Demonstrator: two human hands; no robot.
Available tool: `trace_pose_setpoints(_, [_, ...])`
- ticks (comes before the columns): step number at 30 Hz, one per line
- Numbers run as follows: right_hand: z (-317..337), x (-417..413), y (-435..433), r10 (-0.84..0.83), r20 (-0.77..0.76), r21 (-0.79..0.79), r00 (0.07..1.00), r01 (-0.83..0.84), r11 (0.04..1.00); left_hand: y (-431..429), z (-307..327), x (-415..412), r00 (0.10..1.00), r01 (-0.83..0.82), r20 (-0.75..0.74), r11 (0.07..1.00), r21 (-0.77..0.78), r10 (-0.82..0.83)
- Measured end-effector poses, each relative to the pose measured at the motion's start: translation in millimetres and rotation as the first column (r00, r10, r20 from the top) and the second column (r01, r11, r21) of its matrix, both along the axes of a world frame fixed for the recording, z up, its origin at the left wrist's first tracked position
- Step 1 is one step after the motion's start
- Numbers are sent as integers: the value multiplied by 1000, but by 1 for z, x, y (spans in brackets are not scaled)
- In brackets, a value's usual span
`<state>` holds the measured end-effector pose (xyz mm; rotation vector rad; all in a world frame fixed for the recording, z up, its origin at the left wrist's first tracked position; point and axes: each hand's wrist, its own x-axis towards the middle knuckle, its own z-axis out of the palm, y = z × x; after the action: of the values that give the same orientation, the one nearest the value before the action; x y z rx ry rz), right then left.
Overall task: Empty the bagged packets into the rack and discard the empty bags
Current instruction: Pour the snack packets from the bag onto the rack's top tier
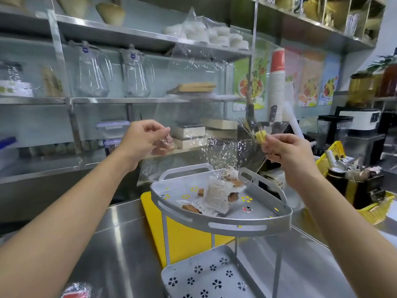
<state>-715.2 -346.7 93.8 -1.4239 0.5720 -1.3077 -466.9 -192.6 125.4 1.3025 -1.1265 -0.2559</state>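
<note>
Several packets (217, 195) already lie in the rack's top tray (225, 224), below and between the hands; left hand (148, 139) and right hand (285, 150) each pinch a corner of the clear bag (193, 87), seemingly empty, discard pending.

Bright, even indoor light; glare streaks on the steel counter (111, 244) and clear bag (193, 117); blurred, bowed shelves (107, 100) toward frame edges.
</note>
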Motion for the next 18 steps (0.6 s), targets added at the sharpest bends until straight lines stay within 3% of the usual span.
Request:
trace_pose_setpoints(3, [-10, -2, 2, 140, -153, 71, 978, -130, 989, 3, -5, -1, 998, 57, -16, 994, 96, -56])
trace_pose_setpoints(5, [-19, -3, 5, 100, -219, 58, 971, -89, 994, 5, -8, -4, 994, 101, -41, 989, 106, -97])
trace_pose_setpoints(9, [-8, -5, 7, -40, -77, -21, 996, 39, 999, 0, -2, -10, 996, 78, -57, 995, 56, -74])
trace_pose_setpoints(18, [55, -2, 17, -70, 157, -147, 985, 94, 985, 10, 34, -2, 976, 52, -210, 997, -50, -62])
